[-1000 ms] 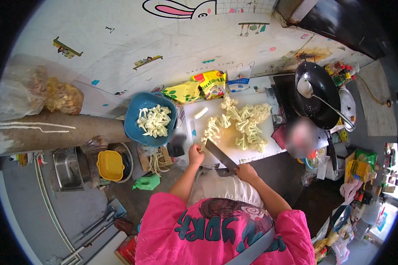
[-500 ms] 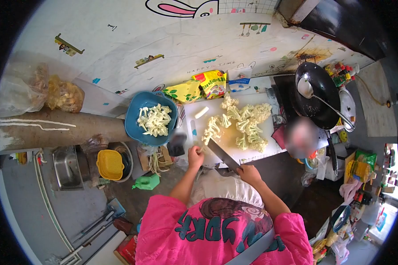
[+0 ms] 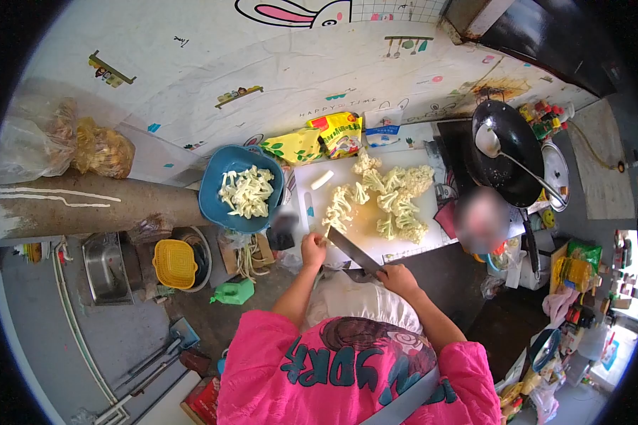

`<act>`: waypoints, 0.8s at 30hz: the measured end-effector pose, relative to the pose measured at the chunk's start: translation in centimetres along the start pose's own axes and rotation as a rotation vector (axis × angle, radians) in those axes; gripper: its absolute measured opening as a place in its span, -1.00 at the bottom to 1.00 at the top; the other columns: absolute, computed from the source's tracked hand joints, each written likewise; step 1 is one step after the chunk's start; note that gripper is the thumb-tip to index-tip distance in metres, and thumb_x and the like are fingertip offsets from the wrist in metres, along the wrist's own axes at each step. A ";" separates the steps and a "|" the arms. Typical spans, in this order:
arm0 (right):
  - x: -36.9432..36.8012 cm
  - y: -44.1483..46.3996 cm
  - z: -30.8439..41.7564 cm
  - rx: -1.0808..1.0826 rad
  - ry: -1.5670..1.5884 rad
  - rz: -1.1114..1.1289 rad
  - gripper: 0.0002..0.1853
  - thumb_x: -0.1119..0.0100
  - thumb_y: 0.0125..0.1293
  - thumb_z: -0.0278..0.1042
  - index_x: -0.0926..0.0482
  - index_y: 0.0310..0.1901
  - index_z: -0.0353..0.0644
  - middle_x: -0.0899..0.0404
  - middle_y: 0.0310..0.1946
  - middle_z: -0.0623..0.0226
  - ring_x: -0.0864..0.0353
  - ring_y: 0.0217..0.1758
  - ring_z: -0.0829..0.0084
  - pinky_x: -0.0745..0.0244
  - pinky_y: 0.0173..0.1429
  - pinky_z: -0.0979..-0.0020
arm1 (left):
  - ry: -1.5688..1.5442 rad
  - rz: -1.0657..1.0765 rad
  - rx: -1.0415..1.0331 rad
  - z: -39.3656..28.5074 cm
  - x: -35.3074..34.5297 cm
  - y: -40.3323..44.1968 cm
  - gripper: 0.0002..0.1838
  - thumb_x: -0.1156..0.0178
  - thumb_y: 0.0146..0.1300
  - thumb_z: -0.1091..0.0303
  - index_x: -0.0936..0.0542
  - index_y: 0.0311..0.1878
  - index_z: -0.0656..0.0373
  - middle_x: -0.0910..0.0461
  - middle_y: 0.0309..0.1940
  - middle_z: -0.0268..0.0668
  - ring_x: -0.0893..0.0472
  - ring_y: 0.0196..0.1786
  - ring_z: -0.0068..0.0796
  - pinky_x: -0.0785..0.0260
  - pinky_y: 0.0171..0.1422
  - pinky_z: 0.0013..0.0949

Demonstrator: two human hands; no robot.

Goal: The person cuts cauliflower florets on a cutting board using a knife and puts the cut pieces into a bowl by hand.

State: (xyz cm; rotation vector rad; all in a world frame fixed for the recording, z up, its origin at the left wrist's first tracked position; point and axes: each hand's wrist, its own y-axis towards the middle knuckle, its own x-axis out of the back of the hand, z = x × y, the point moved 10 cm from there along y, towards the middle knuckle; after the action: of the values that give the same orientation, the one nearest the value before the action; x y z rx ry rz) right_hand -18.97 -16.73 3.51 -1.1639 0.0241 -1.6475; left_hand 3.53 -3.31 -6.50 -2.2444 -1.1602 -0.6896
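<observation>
My right hand [image 3: 398, 279] is closed round the handle of a kitchen knife [image 3: 354, 249]. The blade slants up and left, and its tip is close to the fingers of my left hand [image 3: 313, 251]. Those fingers are pinched at the front edge of the white cutting board [image 3: 306, 227] on a small pale piece, apparently cauliflower, mostly hidden. Cut cauliflower florets [image 3: 336, 207] lie just beyond the blade, with a larger heap of cauliflower [image 3: 404, 195] to the right. A white stem piece [image 3: 322, 179] rests near the board's back left.
Left of the board stands a blue basin [image 3: 207, 195] holding cut florets. Yellow packets [image 3: 340, 134] lean at the wall. On the right, a black wok [image 3: 524, 152] with a metal spatula [image 3: 506, 154] sits on the stove. A yellow basket [image 3: 176, 263] is low on the left.
The knife tip has shifted slightly left and down, closer to my left hand. My left hand has barely moved, and the cauliflower on the board looks the same.
</observation>
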 end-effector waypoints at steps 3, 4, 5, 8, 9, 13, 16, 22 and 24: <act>0.0 0.0 0.1 -0.002 0.025 0.013 -0.70 -0.03 0.18 -0.15 -0.59 -0.40 -0.23 -0.56 -0.44 -0.03 -0.55 -0.31 -0.01 -0.44 -0.14 0.08 | 0.008 0.005 0.007 -0.1 0.2 0.0 -0.84 -0.25 -0.13 0.50 -0.52 -0.40 0.20 -0.50 -0.42 -0.16 -0.52 -0.32 -0.15 -0.37 -0.18 -0.20; -0.2 0.1 0.0 -0.003 0.017 0.023 -0.70 -0.03 0.18 -0.15 -0.59 -0.40 -0.23 -0.56 -0.43 -0.03 -0.55 -0.31 -0.01 -0.44 -0.14 0.08 | 0.002 0.011 0.014 0.0 0.2 0.0 -0.85 -0.25 -0.13 0.50 -0.52 -0.41 0.20 -0.50 -0.42 -0.16 -0.52 -0.32 -0.16 -0.37 -0.19 -0.20; -0.5 0.3 -0.3 -0.005 0.008 0.034 -0.70 -0.03 0.17 -0.15 -0.59 -0.40 -0.24 -0.56 -0.43 -0.04 -0.56 -0.30 -0.01 -0.44 -0.13 0.09 | -0.002 0.010 0.004 -0.1 0.3 0.1 -0.85 -0.25 -0.13 0.51 -0.52 -0.42 0.20 -0.51 -0.43 -0.16 -0.52 -0.33 -0.17 -0.38 -0.20 -0.21; -1.0 0.5 -0.8 -0.057 0.008 0.082 -0.69 -0.03 0.17 -0.13 -0.59 -0.39 -0.24 -0.56 -0.41 -0.04 -0.56 -0.29 -0.02 -0.44 -0.12 0.08 | -0.022 0.018 -0.021 0.0 0.2 0.2 -0.87 -0.24 -0.13 0.51 -0.53 -0.44 0.21 -0.52 -0.46 -0.16 -0.54 -0.37 -0.18 -0.39 -0.24 -0.22; -1.1 0.7 -0.9 -0.081 0.012 0.101 -0.68 -0.03 0.17 -0.13 -0.59 -0.38 -0.24 -0.56 -0.40 -0.05 -0.56 -0.28 -0.02 -0.44 -0.12 0.08 | -0.033 0.025 -0.025 0.0 0.2 0.3 -0.87 -0.23 -0.13 0.52 -0.53 -0.44 0.21 -0.53 -0.48 -0.16 -0.54 -0.38 -0.18 -0.39 -0.25 -0.23; -1.8 1.2 -1.0 -0.100 -0.049 0.128 -0.67 -0.03 0.17 -0.10 -0.60 -0.35 -0.24 -0.57 -0.37 -0.03 -0.56 -0.26 -0.02 -0.44 -0.11 0.08 | -0.054 0.036 -0.055 -0.2 0.3 0.5 -0.87 -0.23 -0.15 0.53 -0.52 -0.46 0.23 -0.53 -0.51 -0.15 -0.54 -0.42 -0.19 -0.40 -0.29 -0.26; -2.1 1.6 -1.1 -0.126 -0.064 0.132 -0.66 -0.03 0.17 -0.09 -0.60 -0.35 -0.23 -0.57 -0.37 -0.02 -0.56 -0.25 -0.01 -0.44 -0.10 0.08 | -0.033 0.066 -0.044 -0.2 0.0 0.5 -0.88 -0.23 -0.15 0.54 -0.50 -0.47 0.23 -0.52 -0.51 -0.16 -0.54 -0.42 -0.20 -0.39 -0.29 -0.26; -1.7 1.3 -1.2 -0.158 -0.052 0.115 -0.67 -0.04 0.18 -0.07 -0.60 -0.35 -0.19 -0.57 -0.35 -0.01 -0.56 -0.23 0.01 -0.45 -0.10 0.09 | -0.091 0.057 -0.088 -0.1 0.3 0.4 -0.84 -0.25 -0.17 0.51 -0.49 -0.46 0.24 -0.52 -0.53 -0.17 -0.54 -0.44 -0.23 -0.39 -0.31 -0.31; -1.9 1.2 -1.4 -0.165 -0.070 0.147 -0.67 -0.03 0.20 -0.06 -0.59 -0.30 -0.17 -0.58 -0.31 0.01 -0.57 -0.20 0.02 -0.47 -0.08 0.11 | -0.105 0.099 -0.038 0.7 0.1 0.3 -0.83 -0.27 -0.15 0.48 -0.49 -0.45 0.24 -0.53 -0.54 -0.19 -0.55 -0.44 -0.28 -0.39 -0.31 -0.33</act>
State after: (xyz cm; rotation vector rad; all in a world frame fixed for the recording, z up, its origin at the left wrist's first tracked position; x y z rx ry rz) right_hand -19.15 -16.57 0.84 -1.3127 0.1995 -1.4958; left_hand 4.00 -2.96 -7.05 -2.3771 -1.0839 -0.5651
